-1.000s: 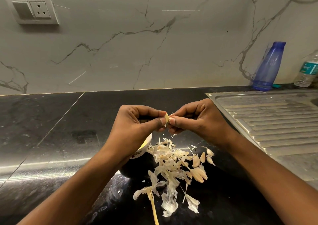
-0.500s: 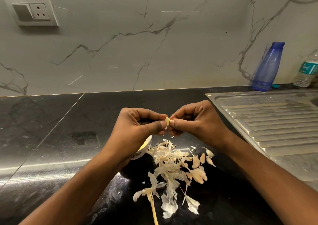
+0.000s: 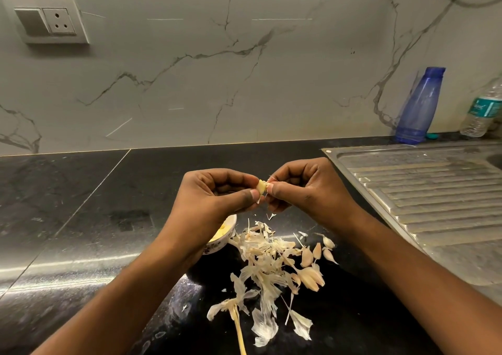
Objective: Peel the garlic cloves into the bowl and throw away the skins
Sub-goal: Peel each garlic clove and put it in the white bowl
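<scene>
My left hand (image 3: 214, 199) and my right hand (image 3: 307, 189) meet above the black counter and pinch one pale garlic clove (image 3: 261, 185) between thumbs and fingertips. A thin strip of skin hangs from the clove. A small fragment of skin (image 3: 270, 216) is in the air just under the hands. Below my left wrist sits a small white bowl (image 3: 226, 236), mostly hidden, with yellowish peeled cloves showing inside. A heap of papery garlic skins (image 3: 264, 262) lies on the counter right of the bowl. Several unpeeled cloves (image 3: 312, 262) lie at the heap's right side.
A steel sink drainboard (image 3: 423, 199) fills the right side of the counter. A blue bottle (image 3: 418, 107) and a clear water bottle (image 3: 482, 110) stand against the marble wall behind it. A wall socket (image 3: 46, 20) is at the upper left. A dry garlic stalk (image 3: 239, 327) lies near the front.
Both hands have kept pinching the clove in nearly the same place. The clove shows a little more between the fingertips, and a small skin fragment has come loose under the hands.
</scene>
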